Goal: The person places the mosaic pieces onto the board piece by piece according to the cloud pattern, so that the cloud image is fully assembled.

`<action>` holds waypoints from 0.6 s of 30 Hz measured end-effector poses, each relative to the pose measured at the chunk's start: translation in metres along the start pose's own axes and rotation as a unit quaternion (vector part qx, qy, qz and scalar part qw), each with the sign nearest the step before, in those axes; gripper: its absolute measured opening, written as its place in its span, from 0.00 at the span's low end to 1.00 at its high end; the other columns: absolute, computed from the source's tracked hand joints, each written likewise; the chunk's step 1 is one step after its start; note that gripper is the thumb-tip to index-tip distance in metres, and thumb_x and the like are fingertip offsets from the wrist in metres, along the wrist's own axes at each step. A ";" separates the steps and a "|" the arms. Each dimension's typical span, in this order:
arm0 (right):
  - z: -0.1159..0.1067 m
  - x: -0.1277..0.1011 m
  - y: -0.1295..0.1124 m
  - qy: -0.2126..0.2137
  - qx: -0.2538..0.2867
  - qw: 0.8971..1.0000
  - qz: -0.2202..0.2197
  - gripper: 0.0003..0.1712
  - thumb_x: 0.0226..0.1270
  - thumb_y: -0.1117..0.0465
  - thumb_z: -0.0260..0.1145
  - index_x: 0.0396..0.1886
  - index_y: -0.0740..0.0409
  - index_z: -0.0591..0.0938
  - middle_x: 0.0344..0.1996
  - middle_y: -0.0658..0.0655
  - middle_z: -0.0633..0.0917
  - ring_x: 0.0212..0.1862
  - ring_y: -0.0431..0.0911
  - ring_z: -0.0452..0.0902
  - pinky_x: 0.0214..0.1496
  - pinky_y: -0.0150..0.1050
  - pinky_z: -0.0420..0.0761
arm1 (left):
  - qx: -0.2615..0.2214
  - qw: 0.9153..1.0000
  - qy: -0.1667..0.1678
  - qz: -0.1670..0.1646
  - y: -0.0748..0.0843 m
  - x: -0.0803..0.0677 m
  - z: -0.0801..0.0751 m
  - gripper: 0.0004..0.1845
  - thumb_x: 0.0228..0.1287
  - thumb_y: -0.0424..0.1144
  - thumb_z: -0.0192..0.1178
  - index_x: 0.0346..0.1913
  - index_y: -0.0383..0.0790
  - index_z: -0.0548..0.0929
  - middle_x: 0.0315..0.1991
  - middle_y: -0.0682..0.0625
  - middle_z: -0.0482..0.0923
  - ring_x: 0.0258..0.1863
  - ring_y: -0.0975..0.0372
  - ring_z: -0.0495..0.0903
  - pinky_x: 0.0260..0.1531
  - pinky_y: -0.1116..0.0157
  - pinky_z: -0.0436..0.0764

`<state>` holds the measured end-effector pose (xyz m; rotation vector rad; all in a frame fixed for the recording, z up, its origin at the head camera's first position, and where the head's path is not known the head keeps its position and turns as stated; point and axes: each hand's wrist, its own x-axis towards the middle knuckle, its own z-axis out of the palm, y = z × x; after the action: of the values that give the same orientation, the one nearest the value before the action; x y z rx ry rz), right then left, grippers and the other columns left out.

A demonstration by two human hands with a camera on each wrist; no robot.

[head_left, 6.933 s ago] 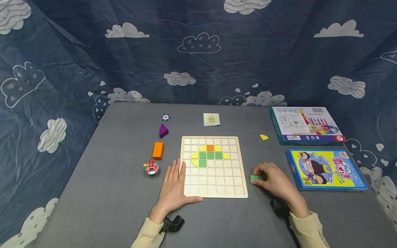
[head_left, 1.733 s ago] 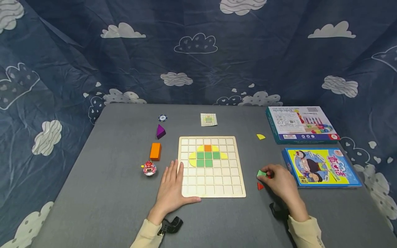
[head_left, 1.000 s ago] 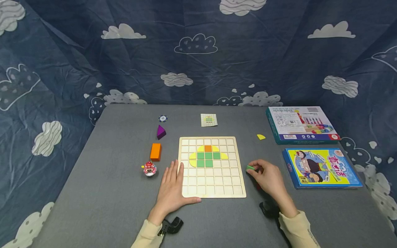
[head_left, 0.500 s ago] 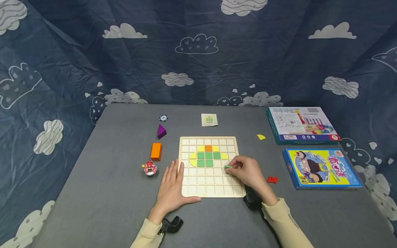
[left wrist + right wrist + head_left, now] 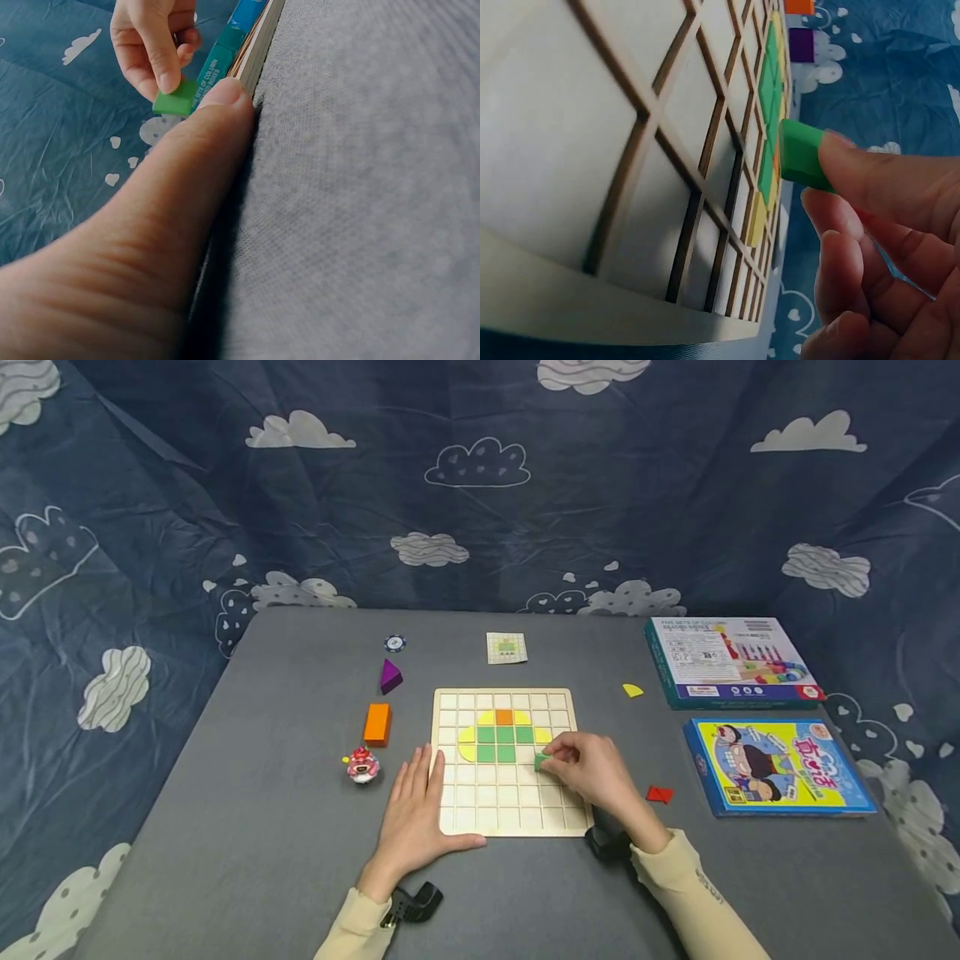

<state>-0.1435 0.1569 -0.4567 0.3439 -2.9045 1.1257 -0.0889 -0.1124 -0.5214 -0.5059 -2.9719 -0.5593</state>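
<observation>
While pinching a green tile between thumb and fingers of the right hand, holds it tilted over the gridded board, apparently raised off the surface, near the right end of the lower row of green tiles. Rests the left hand, straight-fingered and gripping nothing, along the board's left edge, probably to steady it. Looks like the placing step of a pattern copied from the card beyond the board. Likely calls next for levelling the tile, squaring it with the bare cell beside that row, lowering and letting go. Compared with the earliest view, shows two tiles in that row instead of one, and the red pieces uncovered on the worktop.
</observation>
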 end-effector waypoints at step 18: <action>0.010 0.030 -0.001 -0.068 -0.025 0.997 -0.024 0.02 0.55 0.61 0.73 0.28 0.54 0.87 0.21 0.43 0.81 0.23 0.38 0.73 0.28 0.38 0.74 | 0.003 1.000 -0.006 0.002 0.000 0.000 -0.002 0.71 0.36 0.82 0.55 0.74 0.32 0.46 0.74 0.36 0.40 0.73 0.51 0.37 0.69 0.57 0.36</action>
<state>-0.1717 0.1440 -0.4609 0.5059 -3.0171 1.0612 -0.0889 -0.1128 -0.5199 -0.5154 -2.9824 -0.5493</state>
